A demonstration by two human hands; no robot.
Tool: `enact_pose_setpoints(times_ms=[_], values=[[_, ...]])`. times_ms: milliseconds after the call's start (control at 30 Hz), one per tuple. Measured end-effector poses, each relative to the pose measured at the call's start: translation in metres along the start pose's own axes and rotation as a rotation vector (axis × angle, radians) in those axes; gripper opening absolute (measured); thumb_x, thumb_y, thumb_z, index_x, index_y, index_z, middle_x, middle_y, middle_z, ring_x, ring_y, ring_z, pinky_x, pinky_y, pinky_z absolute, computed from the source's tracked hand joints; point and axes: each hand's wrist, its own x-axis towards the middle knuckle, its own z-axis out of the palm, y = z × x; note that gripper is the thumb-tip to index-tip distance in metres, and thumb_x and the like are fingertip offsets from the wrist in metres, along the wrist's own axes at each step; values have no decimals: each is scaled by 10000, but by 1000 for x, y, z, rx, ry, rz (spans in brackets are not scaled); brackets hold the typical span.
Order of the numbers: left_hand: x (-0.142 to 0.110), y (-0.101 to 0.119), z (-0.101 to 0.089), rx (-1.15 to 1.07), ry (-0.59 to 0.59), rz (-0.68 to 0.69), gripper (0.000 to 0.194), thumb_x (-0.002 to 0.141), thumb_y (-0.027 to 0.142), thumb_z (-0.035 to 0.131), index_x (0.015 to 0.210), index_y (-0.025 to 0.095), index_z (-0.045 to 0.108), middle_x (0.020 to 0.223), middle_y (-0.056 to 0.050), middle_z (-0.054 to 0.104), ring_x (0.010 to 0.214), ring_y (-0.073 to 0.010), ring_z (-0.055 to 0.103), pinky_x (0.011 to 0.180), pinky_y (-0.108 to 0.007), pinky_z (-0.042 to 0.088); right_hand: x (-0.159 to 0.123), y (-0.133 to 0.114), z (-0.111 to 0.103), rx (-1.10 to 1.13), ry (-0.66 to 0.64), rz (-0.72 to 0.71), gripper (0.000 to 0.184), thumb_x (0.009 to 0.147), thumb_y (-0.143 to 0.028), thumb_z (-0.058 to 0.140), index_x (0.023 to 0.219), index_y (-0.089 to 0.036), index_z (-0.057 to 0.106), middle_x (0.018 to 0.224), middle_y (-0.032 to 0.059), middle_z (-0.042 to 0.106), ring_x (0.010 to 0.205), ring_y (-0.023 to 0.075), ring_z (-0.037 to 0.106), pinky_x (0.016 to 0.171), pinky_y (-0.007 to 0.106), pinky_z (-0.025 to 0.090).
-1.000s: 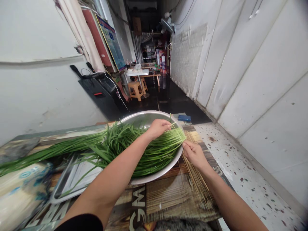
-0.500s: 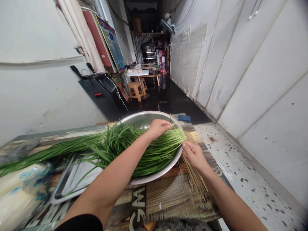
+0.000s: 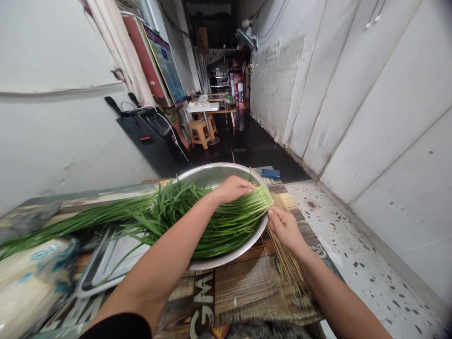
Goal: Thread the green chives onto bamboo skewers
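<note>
A wide metal basin point(image 3: 212, 173) holds a heap of green garlic chives point(image 3: 226, 235). Their pale stalk ends form a flat, even row at the basin's right rim. My left hand point(image 3: 235, 188) reaches over the heap, its fingers closed on the chives at the far side of this row. At the near end of the row, my right hand point(image 3: 284, 227) is closed in a pinch, seemingly on a thin bamboo skewer that the stalks and fingers mostly hide. Loose bamboo skewers point(image 3: 291, 268) lie on the table under my right wrist.
More long chives point(image 3: 88, 219) stretch left across the wood-patterned table point(image 3: 243, 292). A metal tray point(image 3: 106, 263) and a plastic-wrapped pale bundle point(image 3: 33, 282) sit at the left. A blue box point(image 3: 270, 174) lies beyond the basin. Stools point(image 3: 199, 134) stand farther back.
My left hand has shifted slightly along the pale stalk ends, and its fingers are lower on them. The row looks tighter. My right hand stays in place.
</note>
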Motion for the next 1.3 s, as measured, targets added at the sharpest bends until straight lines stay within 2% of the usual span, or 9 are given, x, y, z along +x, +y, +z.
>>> enact_pose_setpoints(times_ms=[67,200,400,533,700,900,1033,1167,1300], values=[[1,-4,-4,45,41,-39,231,762,216,553,910,194,729,936,-29,721,909,-170,641,855,-255,442,0,-2,-1,-32,4,-15,341,874,-388,409,592,-200,363,495,-55,311,468,93,285,457,222,234],[9,-24,-3,266,230,-162,193,729,184,567,809,191,742,830,-48,719,848,-198,633,814,-273,439,1,-3,-1,-51,-8,-17,333,875,-372,405,594,-198,369,511,-49,312,487,98,290,471,224,240],[19,-43,9,498,57,-214,157,631,204,674,769,226,745,711,-48,675,727,-194,612,723,-242,433,1,-4,-2,-70,-16,-20,349,865,-392,411,579,-197,360,521,-45,313,498,101,306,488,223,259],[20,-41,9,570,21,-141,157,671,187,626,765,214,748,825,-79,675,822,-214,611,771,-254,428,1,-6,-2,-63,-22,-1,341,861,-389,412,583,-200,357,501,-51,299,478,98,287,473,224,248],[18,-32,9,719,-94,-152,279,727,223,573,960,256,722,954,-75,667,929,-225,596,815,-280,430,1,-6,-2,-77,-18,-22,344,858,-392,411,579,-196,358,506,-49,304,482,97,295,472,220,247],[16,-28,10,782,-44,-170,230,744,257,555,894,260,728,989,-62,668,950,-234,598,822,-314,439,2,-2,-3,-107,-22,-38,344,868,-385,401,583,-196,359,519,-46,320,501,102,315,493,225,265],[14,-23,8,754,-92,-256,246,714,235,596,924,217,722,965,-90,678,916,-236,613,790,-294,449,2,-1,-3,-102,-30,-32,342,870,-390,399,591,-196,364,525,-47,313,509,104,314,501,225,269],[12,-20,2,755,-152,-294,183,678,170,611,815,155,732,868,-118,677,823,-234,626,728,-278,457,1,-2,-3,-84,-41,-24,349,869,-403,403,590,-195,366,525,-45,316,505,103,318,497,225,270],[10,-28,0,778,-50,-245,255,682,201,610,913,178,716,980,-115,635,884,-233,612,769,-280,453,1,-4,-3,-77,-39,-24,353,867,-405,408,586,-195,367,521,-43,313,501,101,321,494,223,272]])
